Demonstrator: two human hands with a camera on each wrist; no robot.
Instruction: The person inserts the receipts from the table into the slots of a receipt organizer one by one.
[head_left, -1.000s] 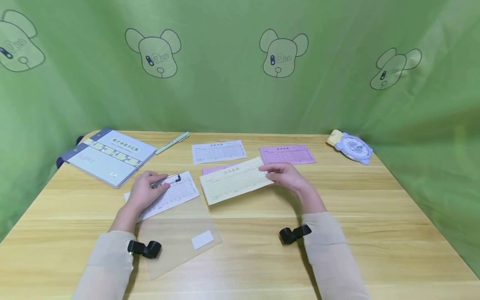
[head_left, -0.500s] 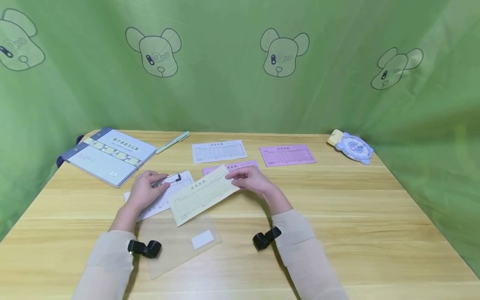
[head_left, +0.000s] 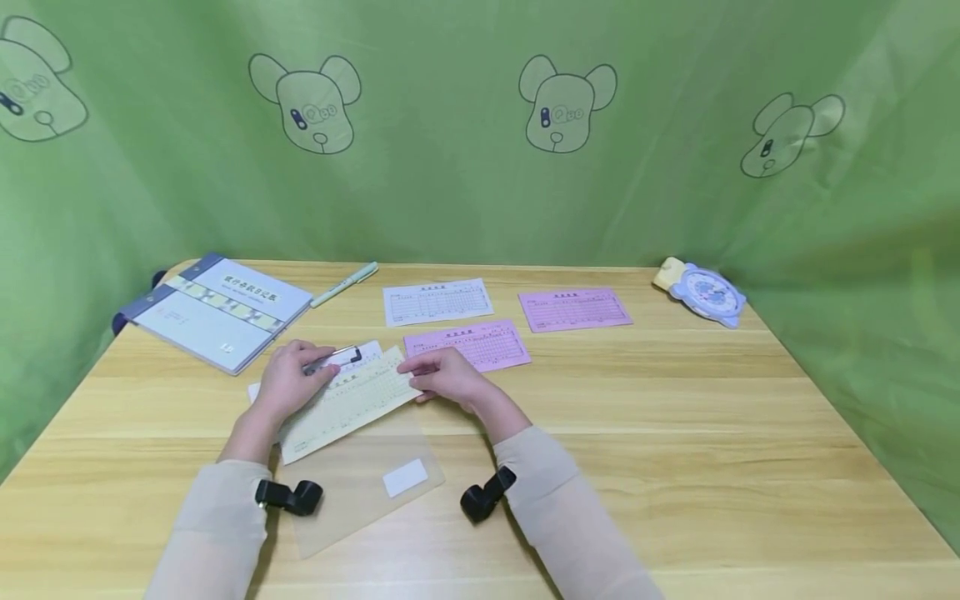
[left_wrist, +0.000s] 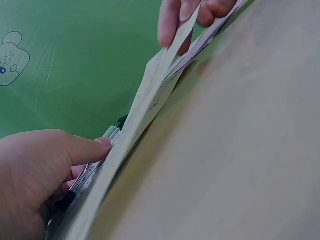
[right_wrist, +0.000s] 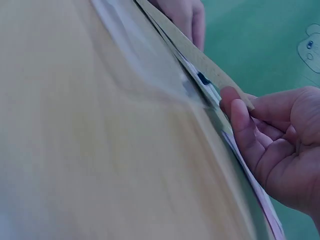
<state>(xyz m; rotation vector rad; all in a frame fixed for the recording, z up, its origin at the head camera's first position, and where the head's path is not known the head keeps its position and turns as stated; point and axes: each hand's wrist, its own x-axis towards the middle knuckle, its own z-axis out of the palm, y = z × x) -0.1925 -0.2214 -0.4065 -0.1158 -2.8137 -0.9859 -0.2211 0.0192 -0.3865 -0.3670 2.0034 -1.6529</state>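
Note:
My left hand point(head_left: 291, 379) grips the metal clip point(head_left: 347, 357) of a clear plastic clipboard point(head_left: 352, 508), its thumb on top. Under the clip lies a white printed form point(head_left: 367, 353), partly covered. Between thumb and fingers my right hand point(head_left: 446, 377) pinches the right end of a pale yellow form point(head_left: 348, 408). That yellow form slants over the white one, its left part close to my left hand. In the right wrist view the yellow form point(right_wrist: 215, 72) is seen edge-on, its corner between the fingertips of my right hand point(right_wrist: 280, 135).
Beyond the clipboard lie a pink form point(head_left: 495, 346), a light blue form point(head_left: 438, 302) and another pink form point(head_left: 576, 310). A ledger book point(head_left: 225, 310) and a pale green pen point(head_left: 345, 285) are at the back left. A blue clock-like toy point(head_left: 708, 296) sits at the back right.
My right hand has carried the yellow form leftward and toward me, over the white form on the clipboard, uncovering the nearer pink form. My left hand has stayed at the clip.

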